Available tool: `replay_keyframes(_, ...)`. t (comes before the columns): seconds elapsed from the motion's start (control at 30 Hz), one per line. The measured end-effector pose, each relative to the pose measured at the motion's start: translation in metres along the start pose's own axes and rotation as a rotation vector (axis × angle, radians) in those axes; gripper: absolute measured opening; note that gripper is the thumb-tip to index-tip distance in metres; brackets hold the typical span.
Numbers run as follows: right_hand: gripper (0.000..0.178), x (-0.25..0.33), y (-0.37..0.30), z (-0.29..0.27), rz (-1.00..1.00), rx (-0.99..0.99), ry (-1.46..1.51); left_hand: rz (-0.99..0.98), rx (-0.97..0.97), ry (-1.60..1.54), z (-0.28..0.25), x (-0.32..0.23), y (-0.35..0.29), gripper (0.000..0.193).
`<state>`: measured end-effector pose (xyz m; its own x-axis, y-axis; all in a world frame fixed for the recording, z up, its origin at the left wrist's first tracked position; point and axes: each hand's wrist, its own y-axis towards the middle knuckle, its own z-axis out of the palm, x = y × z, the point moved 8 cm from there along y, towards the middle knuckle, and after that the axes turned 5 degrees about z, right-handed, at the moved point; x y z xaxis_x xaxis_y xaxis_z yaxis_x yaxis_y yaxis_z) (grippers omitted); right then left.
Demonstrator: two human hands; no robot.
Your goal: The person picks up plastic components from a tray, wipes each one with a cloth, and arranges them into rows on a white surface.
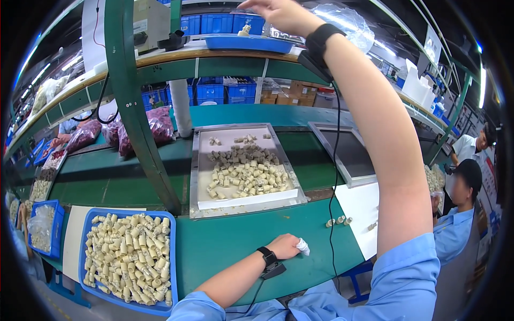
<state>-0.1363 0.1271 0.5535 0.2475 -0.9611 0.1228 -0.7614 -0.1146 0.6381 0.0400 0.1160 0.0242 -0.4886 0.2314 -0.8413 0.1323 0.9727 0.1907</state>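
My left hand (284,246) rests low over the green work surface (230,241), closed around a small crumpled white cloth (303,246). Raised high across the view, my right hand (281,13) hovers above a shallow blue tray (249,44) on the shelf. Its fingers look stretched out with nothing seen in them; the tips run past the top edge. Just below it, a few cream cylindrical parts (244,30) stick up from that tray. A framed white tray (201,182) beyond my left hand holds a heap of cream and greyish cylindrical parts (249,174).
To the left stands a blue bin (172,257) full of similar cream parts. Several loose parts (340,220) lie near a white sheet (356,206). A green post (134,107) and dark wrist cables (336,139) cross the space. A co-worker (458,214) sits at the right.
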Motion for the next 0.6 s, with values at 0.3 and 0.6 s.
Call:
replay_keyframes(0.3,0.032,0.006,-0.028,0.007,-0.007,0.245,-0.106,0.003,-0.027,-0.032,0.004,0.001,-0.004,0.023)
replay_keyframes(0.6,0.025,0.032,-0.067,-0.03,-0.207,-0.131,-0.177,0.049,-0.041,-0.054,0.008,-0.014,0.003,0.022)
